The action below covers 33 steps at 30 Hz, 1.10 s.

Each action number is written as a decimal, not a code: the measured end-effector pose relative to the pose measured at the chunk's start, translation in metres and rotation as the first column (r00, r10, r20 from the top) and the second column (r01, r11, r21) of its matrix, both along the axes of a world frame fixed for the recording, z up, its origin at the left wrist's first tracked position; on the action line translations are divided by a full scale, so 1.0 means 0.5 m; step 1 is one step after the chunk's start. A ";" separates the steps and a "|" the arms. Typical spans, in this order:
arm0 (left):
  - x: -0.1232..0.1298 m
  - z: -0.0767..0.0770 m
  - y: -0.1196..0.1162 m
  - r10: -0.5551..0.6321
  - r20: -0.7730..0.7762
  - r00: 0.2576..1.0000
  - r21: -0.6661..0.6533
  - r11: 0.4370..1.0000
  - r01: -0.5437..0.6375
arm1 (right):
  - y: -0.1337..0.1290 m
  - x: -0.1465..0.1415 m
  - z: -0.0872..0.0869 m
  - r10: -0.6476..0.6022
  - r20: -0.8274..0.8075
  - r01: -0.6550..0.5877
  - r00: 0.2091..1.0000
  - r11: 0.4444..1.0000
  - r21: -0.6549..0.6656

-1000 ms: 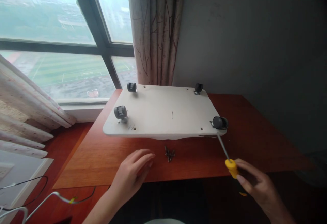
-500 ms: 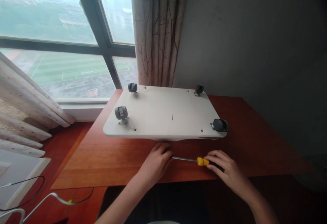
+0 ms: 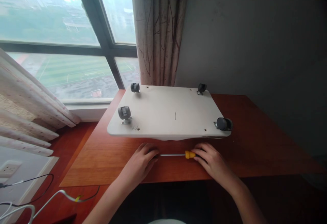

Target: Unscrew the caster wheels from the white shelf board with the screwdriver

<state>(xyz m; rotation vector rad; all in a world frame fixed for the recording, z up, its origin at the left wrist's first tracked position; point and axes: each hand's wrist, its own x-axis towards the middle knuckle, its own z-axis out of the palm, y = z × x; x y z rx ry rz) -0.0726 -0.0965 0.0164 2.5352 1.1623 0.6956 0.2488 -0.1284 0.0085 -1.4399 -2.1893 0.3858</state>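
Note:
A screwdriver with a yellow handle point(image 3: 190, 154) lies level above the front part of the wooden table. My right hand point(image 3: 211, 159) is closed around its handle end. The tip of the metal shaft point(image 3: 172, 155) reaches the fingers of my left hand point(image 3: 141, 161), which are closed around it and hide it. Just beyond both hands sits a white board point(image 3: 163, 111) with a black caster at each corner, wheels up. Small holes and short pencil marks show on its surface.
The reddish wooden table point(image 3: 89, 162) extends to both sides of the board. A window point(image 3: 84, 70) and curtains point(image 3: 159, 33) stand behind and at the left. White and black cables point(image 3: 48, 202) hang at the lower left, near a wall socket point(image 3: 9, 169).
Both hands and the screwdriver have moved left along the table's front, and the screwdriver now lies more level. The view has shifted slightly.

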 end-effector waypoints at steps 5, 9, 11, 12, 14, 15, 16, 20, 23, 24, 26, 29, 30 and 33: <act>0.001 -0.005 0.000 0.010 -0.010 1.000 0.003 1.000 -0.010 | 0.002 -0.006 -0.002 0.014 0.001 -0.014 1.000 1.000 0.000; 0.001 -0.005 -0.002 0.011 -0.014 1.000 0.002 1.000 -0.011 | 0.001 -0.007 -0.002 0.004 0.010 -0.004 1.000 1.000 -0.012; 0.000 -0.004 -0.003 0.018 -0.016 1.000 0.003 1.000 -0.018 | 0.001 -0.008 0.000 0.001 0.011 -0.001 1.000 1.000 -0.012; 0.000 -0.004 -0.004 0.021 -0.017 1.000 0.005 1.000 -0.021 | 0.001 -0.009 0.002 -0.001 0.010 0.001 1.000 1.000 -0.011; -0.001 -0.005 -0.004 0.029 -0.018 0.999 0.011 1.000 -0.029 | 0.001 -0.011 0.006 -0.004 0.010 0.004 1.000 1.000 -0.011; -0.001 -0.006 -0.005 0.033 -0.017 0.999 0.013 0.999 -0.033 | 0.001 -0.012 0.007 -0.005 0.011 0.005 1.000 1.000 -0.013; -0.002 -0.007 -0.005 0.036 -0.018 0.999 0.013 0.999 -0.036 | 0.001 -0.013 0.008 -0.006 0.012 0.006 1.000 1.000 -0.015; -0.005 -0.012 -0.006 0.052 -0.020 0.998 0.012 0.999 -0.052 | 0.001 -0.014 0.007 -0.009 0.014 0.010 1.000 0.999 -0.033; -0.010 -0.013 -0.007 0.069 -0.011 0.998 0.017 0.997 -0.069 | 0.002 -0.014 0.003 -0.013 0.021 0.014 1.000 0.999 -0.045; -0.012 -0.013 -0.007 0.076 -0.008 0.997 0.020 0.997 -0.076 | 0.002 -0.013 0.002 -0.013 0.019 0.014 1.000 0.999 -0.045; -0.016 -0.011 -0.007 0.087 -0.004 0.996 0.028 0.996 -0.087 | 0.002 -0.013 0.000 -0.015 0.012 0.016 1.000 0.999 -0.039; -0.021 -0.010 -0.007 0.099 -0.002 0.995 0.031 0.995 -0.099 | 0.003 -0.012 -0.002 -0.019 0.012 0.019 1.000 0.999 -0.036; -0.023 -0.009 -0.007 0.102 0.002 0.995 0.031 0.994 -0.102 | 0.003 -0.012 -0.002 -0.021 0.015 0.021 1.000 0.999 -0.036; -0.026 -0.008 -0.008 0.110 0.018 0.994 0.034 0.993 -0.111 | 0.005 -0.011 -0.003 -0.024 0.023 0.024 0.999 0.999 -0.034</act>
